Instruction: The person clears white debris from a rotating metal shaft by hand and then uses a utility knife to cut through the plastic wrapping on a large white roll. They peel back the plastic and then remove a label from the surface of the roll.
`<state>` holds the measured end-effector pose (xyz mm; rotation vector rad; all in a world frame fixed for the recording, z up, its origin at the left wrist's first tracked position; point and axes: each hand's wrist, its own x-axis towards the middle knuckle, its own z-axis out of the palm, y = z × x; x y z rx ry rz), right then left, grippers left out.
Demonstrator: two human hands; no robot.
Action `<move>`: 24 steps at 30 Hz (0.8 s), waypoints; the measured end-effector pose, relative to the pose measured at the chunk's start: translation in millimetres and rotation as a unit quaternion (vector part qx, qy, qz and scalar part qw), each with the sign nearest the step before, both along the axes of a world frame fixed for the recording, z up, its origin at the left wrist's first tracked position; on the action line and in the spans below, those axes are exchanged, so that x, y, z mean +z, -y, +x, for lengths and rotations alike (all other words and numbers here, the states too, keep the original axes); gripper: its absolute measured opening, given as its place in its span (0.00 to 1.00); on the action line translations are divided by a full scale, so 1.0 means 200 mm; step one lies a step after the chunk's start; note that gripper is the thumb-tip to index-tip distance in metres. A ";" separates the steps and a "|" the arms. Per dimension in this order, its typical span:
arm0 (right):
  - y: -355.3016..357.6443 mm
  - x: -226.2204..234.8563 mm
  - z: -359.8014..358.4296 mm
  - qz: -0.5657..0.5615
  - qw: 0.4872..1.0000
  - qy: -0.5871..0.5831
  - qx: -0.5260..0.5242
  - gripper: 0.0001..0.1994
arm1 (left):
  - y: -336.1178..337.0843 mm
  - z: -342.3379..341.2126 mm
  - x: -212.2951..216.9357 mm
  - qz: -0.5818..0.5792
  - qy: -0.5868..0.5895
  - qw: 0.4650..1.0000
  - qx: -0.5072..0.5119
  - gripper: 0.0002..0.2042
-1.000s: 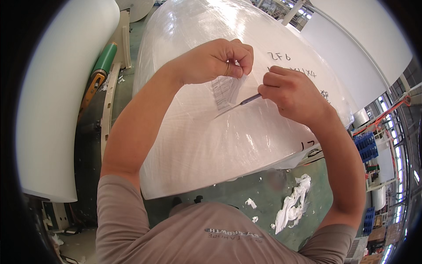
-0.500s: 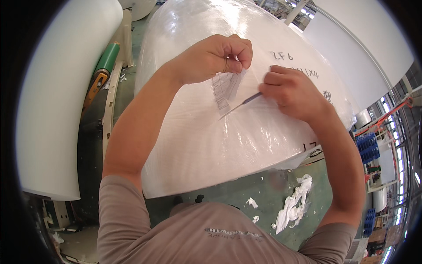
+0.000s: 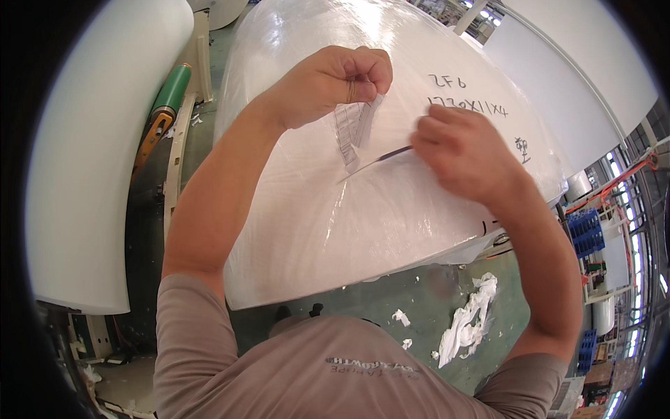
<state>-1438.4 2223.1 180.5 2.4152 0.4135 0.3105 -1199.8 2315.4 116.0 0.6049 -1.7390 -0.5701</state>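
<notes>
My left hand (image 3: pixel 349 75) pinches the top of a printed paper label (image 3: pixel 347 136) over a large white roll (image 3: pixel 293 230) wrapped in clear plastic film. The label is creased, one part folding away from the rest. In my right hand (image 3: pixel 464 150) is a slim pointed tool (image 3: pixel 391 154) with a dark shaft and a thin bright tip; the fingers are closed round it and slightly blurred. That tip reaches the label's lower end, close to the film. Whether it touches the label or the film I cannot tell.
Another big white roll (image 3: pixel 84 153) stands at the left, beside a green roller (image 3: pixel 172 87) and a machine frame. Crumpled white scrap (image 3: pixel 469 321) lies on the green floor below. Blue crates (image 3: pixel 585 234) and a further white roll (image 3: pixel 558 63) are at the right.
My left hand has risen slightly, moving a little left with the label. The tool's tip has shifted left and up, while the right hand stays nearly in place.
</notes>
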 end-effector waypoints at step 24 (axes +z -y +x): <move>0.11 0.05 -0.50 0.271 0.946 0.154 -0.090 0.05 | -0.37 -0.44 -0.22 0.052 0.243 0.852 0.461 0.08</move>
